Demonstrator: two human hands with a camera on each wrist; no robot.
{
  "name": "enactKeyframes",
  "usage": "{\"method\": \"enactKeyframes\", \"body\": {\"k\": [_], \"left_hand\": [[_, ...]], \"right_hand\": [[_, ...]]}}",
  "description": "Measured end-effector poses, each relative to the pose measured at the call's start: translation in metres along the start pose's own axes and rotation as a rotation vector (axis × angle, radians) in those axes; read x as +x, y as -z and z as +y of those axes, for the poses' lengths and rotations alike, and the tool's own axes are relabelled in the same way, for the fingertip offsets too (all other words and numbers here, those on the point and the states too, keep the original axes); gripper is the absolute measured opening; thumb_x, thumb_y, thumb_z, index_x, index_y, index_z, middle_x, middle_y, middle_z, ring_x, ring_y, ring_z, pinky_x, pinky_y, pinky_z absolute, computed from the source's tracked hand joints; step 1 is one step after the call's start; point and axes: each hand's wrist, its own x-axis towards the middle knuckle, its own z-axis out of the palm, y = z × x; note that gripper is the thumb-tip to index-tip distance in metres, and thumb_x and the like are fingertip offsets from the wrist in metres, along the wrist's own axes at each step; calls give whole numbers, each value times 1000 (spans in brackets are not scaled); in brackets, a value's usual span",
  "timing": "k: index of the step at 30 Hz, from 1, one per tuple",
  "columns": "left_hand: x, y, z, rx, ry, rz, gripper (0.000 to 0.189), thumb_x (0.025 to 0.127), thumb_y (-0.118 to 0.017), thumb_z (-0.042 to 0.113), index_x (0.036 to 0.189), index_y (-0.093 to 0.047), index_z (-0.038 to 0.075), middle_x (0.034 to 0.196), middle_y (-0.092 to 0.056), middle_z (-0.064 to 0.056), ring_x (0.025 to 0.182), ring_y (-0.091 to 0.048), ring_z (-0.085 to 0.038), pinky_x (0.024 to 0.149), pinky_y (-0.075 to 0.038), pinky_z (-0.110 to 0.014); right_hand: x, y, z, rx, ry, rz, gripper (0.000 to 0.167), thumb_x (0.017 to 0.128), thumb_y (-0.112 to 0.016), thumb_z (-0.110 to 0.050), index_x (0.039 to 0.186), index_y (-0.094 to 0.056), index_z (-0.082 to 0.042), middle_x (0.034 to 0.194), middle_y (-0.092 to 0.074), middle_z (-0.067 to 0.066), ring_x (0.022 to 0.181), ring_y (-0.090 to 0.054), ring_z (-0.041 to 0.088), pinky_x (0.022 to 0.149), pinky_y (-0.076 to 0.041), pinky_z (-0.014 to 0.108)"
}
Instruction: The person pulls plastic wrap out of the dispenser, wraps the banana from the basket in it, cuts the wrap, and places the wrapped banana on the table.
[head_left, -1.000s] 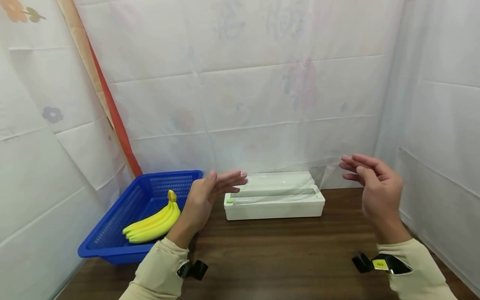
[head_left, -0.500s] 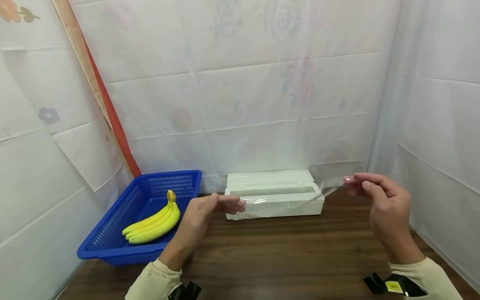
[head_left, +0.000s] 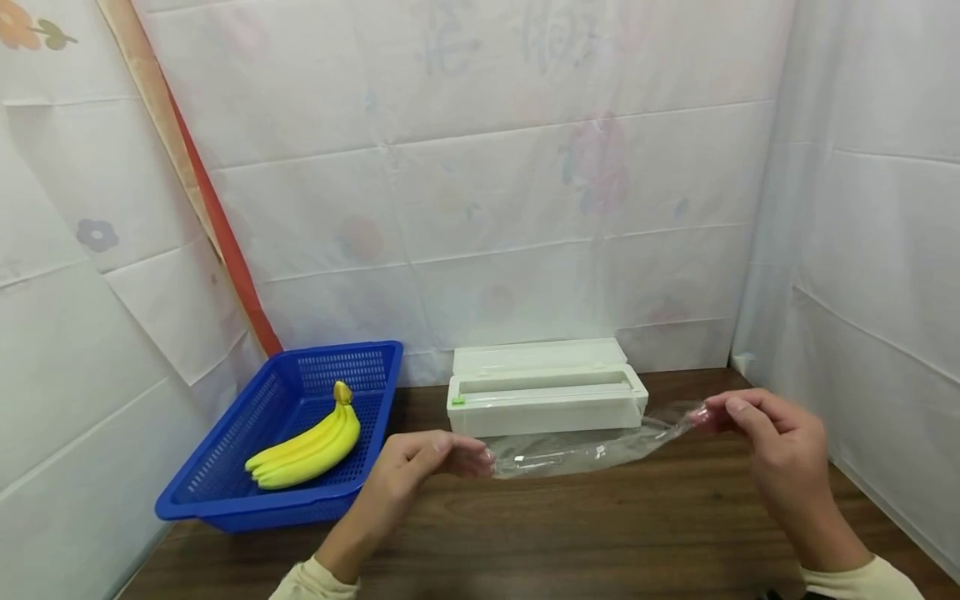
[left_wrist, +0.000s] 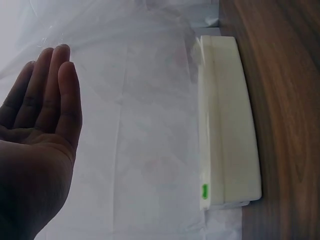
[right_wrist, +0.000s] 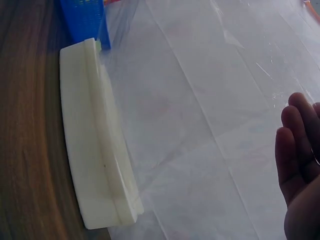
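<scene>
From where I stand, a clear film (head_left: 577,454) spans the gap between the person's left hand (head_left: 408,471) and right hand (head_left: 776,437), just on the near side of a long white box (head_left: 555,417); the film clings to the fingertips at either end and runs back toward the box. The left grip is loose, its fingers held straight and together under the film; the right one is much the same, fingers extended, the plastic over their tips. The box sits at the far side of the brown worktop (head_left: 570,533), its lid (head_left: 536,356) tipped back, a small green piece (head_left: 458,402) at its left end; farther left stands a blue basket (head_left: 255,507) with a bunch of yellow bananas (head_left: 315,450) lying in it; pale printed sheeting (head_left: 487,208) hangs behind.
</scene>
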Motion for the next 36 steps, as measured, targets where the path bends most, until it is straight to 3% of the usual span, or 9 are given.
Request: {"method": "enactKeyframes", "body": {"k": [8, 16, 21, 30, 32, 36], "left_hand": [[-13, -7, -14, -77, 42, -64, 34, 108, -38, 6, 113, -69, -8, 105, -73, -18, 93, -72, -33, 79, -57, -50], [-31, -10, -25, -75, 86, -98, 32, 107, -40, 4, 114, -71, -3, 105, -74, -15, 95, -72, -31, 80, -58, -45], [-38, -13, -31, -54, 173, -112, 28, 107, -46, 9, 110, -73, 2, 103, -74, -12, 96, -72, -28, 82, -58, -40], [-49, -19, -37, -12, 300, -125, 20, 103, -58, 17, 109, -75, 7, 100, -75, -7, 97, -70, -19, 86, -56, -36], [-53, -19, -39, -17, 330, -126, 20, 102, -60, 17, 109, -75, 7, 100, -75, -6, 97, -69, -18, 86, -56, -32], [-58, -20, -42, -5, 359, -134, 20, 101, -61, 17, 110, -75, 6, 99, -75, -2, 96, -69, -15, 86, -54, -26]], "right_hand": [[-14, 8, -1, -117, -28, -90, 25, 96, -46, 18, 82, -66, 12, 71, -70, 11, 68, -69, 15, 66, -55, 20], [-31, 13, -4, -425, -207, -189, 26, 100, -54, 5, 79, -67, -3, 69, -66, 8, 65, -65, 17, 61, -55, 26], [-43, 20, -4, -516, -342, -278, 25, 103, -56, -7, 81, -67, -7, 73, -66, 5, 70, -66, 19, 64, -56, 30], [-60, 33, 7, -495, -564, -395, 28, 105, -53, -14, 82, -66, -6, 75, -68, 5, 69, -64, 21, 63, -54, 31], [-61, 36, 10, -467, -581, -447, 29, 106, -52, -14, 82, -66, -6, 74, -67, 4, 67, -62, 22, 61, -52, 31], [-60, 41, 16, -381, -534, -593, 29, 106, -49, -7, 79, -63, -9, 71, -64, 3, 60, -57, 21, 55, -49, 32]]}}
